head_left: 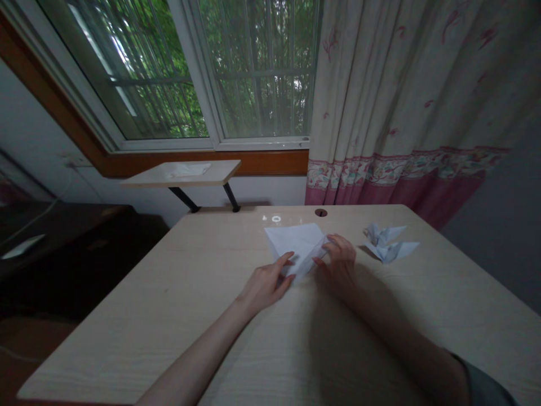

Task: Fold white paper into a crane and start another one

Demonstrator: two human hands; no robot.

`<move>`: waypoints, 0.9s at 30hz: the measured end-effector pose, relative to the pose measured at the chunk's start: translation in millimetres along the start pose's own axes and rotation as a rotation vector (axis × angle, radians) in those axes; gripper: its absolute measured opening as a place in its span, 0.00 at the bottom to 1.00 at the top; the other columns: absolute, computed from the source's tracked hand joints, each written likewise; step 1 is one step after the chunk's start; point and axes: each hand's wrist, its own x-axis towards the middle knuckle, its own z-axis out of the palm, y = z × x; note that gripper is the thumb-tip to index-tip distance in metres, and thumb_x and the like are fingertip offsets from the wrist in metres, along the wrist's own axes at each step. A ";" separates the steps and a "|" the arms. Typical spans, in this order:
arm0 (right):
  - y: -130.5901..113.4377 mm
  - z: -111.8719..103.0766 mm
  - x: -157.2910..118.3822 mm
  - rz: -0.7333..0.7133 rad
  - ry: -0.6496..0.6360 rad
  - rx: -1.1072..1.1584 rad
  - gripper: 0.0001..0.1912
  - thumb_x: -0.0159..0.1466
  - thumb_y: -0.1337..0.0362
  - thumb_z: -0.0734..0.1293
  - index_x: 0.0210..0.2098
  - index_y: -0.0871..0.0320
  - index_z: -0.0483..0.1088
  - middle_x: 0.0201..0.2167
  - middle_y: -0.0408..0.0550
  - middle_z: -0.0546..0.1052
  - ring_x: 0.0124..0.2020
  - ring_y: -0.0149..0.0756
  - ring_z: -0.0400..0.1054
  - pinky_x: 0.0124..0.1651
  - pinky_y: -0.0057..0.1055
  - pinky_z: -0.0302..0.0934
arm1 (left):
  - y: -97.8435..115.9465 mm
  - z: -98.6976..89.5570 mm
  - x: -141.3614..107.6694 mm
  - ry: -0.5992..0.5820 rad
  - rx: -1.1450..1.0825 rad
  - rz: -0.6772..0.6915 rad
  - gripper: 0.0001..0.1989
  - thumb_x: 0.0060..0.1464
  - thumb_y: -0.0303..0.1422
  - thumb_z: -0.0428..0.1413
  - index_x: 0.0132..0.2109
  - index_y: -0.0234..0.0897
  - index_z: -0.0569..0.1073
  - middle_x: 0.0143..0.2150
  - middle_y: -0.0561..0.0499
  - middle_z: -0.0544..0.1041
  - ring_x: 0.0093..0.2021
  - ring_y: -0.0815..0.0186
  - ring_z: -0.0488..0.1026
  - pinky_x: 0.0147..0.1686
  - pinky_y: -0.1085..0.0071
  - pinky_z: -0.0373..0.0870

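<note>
- Head view, 12 o'clock taken as straight ahead of me. One view only.
- Item under inspection: one folded white paper sheet (pixel 296 248), thin, crisp, creased to an angular, pointed shape, lying on the desk at 12 o'clock, just ahead of my hands.
- Left hand (pixel 266 285): partly closed, thumb and fingers pinching the sheet's near corner at about 11 o'clock.
- Right hand (pixel 338 265): fingers curled and bent over the sheet's right corner at about 1 o'clock, holding it in a light pinch. Exact finger contact is partly hidden by the paper.
- Hands: two, both mine, close together with the sheet between them.
- Folded paper figure (pixel 386 243): one, white, with sharp pointed flaps, at 1 o'clock, just beside my right hand, not touching it.
- Wood-grain desk (pixel 139 332): one, pale, smooth, with one round dark cable hole (pixel 320 212) at its far edge.
- Narrow pale shelf (pixel 181 173): one, on black legs, at 11 o'clock beyond the desk, bearing one pale sheet (pixel 188 170).
- Dark wooden cabinet (pixel 54 237): one, at 10 o'clock.
- Floral curtain (pixel 397 96): one, cream with pink border, at 1 o'clock.
</note>
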 end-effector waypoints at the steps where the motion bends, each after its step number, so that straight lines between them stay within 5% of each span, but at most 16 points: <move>1: 0.8 1.0 -0.3 0.005 -0.022 -0.011 0.15 0.72 0.53 0.58 0.53 0.54 0.60 0.57 0.59 0.66 0.62 0.54 0.59 0.62 0.59 0.53 | -0.3 0.1 -0.4 -0.002 -0.013 -0.001 0.25 0.65 0.37 0.50 0.66 0.42 0.54 0.53 0.47 0.79 0.36 0.64 0.82 0.43 0.65 0.78; 8: 3.6 4.4 -1.8 -0.013 -0.123 0.006 0.21 0.72 0.47 0.54 0.52 0.56 0.61 0.54 0.61 0.67 0.58 0.54 0.61 0.59 0.58 0.56 | -1.1 1.5 -0.9 0.002 -0.137 -0.037 0.24 0.63 0.34 0.50 0.64 0.42 0.57 0.50 0.49 0.80 0.35 0.66 0.81 0.38 0.69 0.77; 17: 4.1 6.4 -5.2 -0.014 -0.154 0.084 0.18 0.69 0.52 0.60 0.53 0.56 0.62 0.53 0.60 0.68 0.57 0.53 0.61 0.58 0.55 0.57 | 4.5 2.4 -2.9 -0.061 -0.231 0.016 0.24 0.62 0.32 0.51 0.64 0.41 0.58 0.48 0.48 0.80 0.27 0.70 0.77 0.30 0.74 0.75; 23: 4.5 3.1 -4.9 -0.024 -0.224 0.143 0.12 0.69 0.58 0.61 0.50 0.55 0.64 0.52 0.57 0.68 0.56 0.50 0.62 0.58 0.52 0.59 | 0.2 3.9 0.9 0.132 0.045 0.149 0.15 0.64 0.31 0.48 0.56 0.37 0.69 0.46 0.45 0.81 0.48 0.60 0.78 0.53 0.60 0.73; 27: 2.0 -0.1 -2.7 -0.053 -0.216 0.193 0.08 0.70 0.63 0.60 0.48 0.55 0.64 0.49 0.56 0.69 0.53 0.47 0.63 0.56 0.50 0.61 | -1.7 0.0 5.4 0.062 0.183 0.134 0.13 0.63 0.29 0.50 0.52 0.39 0.72 0.49 0.47 0.80 0.52 0.60 0.76 0.64 0.54 0.62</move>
